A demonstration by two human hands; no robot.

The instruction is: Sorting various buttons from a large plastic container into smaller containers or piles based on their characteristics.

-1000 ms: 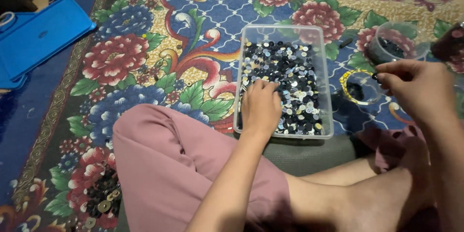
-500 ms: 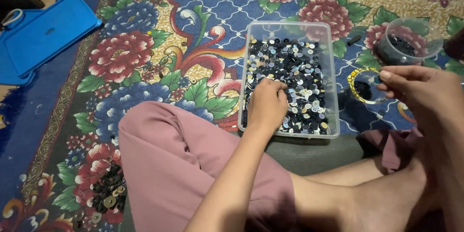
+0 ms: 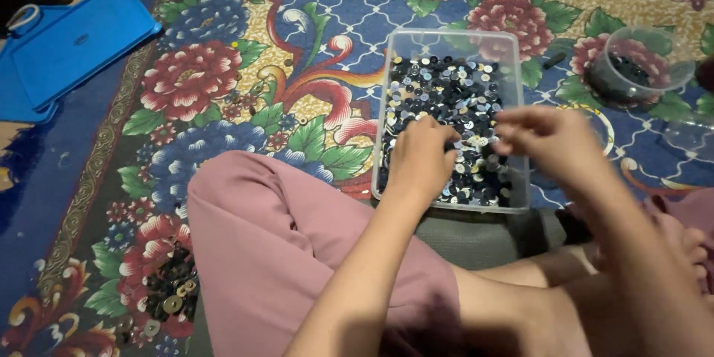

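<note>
The left hand [image 3: 419, 155] rested palm-down in the clear plastic box [image 3: 446, 36], its fingers curled into the buttons [image 3: 446, 89]; whether they had pinched one could not be told. The right hand [image 3: 554, 140] hovered just beside it over the same box, fingertips drawn together, possibly on one small button, though blur hid it. The buttons, dark and pale, filled the box under and beyond both sets of fingers. Farther beyond the right fingers stood a round clear container [image 3: 639, 67] with dark contents. Well apart from the left fingers, on the patterned carpet [image 3: 223, 89], lay a blue lid [image 3: 67, 48] and a loose button heap [image 3: 167, 297].
</note>
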